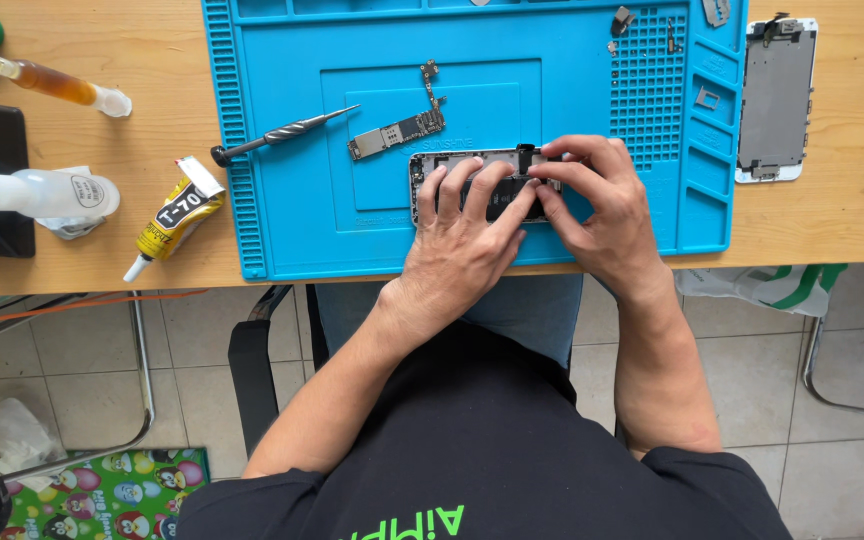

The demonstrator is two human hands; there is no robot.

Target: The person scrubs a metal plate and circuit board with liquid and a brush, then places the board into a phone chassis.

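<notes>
Both hands down on an opened phone body in the middle of the blue work mat.

Head view: the left hand lies fingers spread across the open housing, pressing on it rather than closing round anything, while the right hand pinches a small dark part at the housing's top edge between thumb and fingertips. The phone is well stripped: its circuit board lies out on the mat just above it, the screen panel rests face down on the wooden table to the right, and small loose parts sit in the mat's grid corner. A screwdriver lies untouched to the left, a glue tube beyond it. By the look of it, board and screen have yet to go back in.
</notes>
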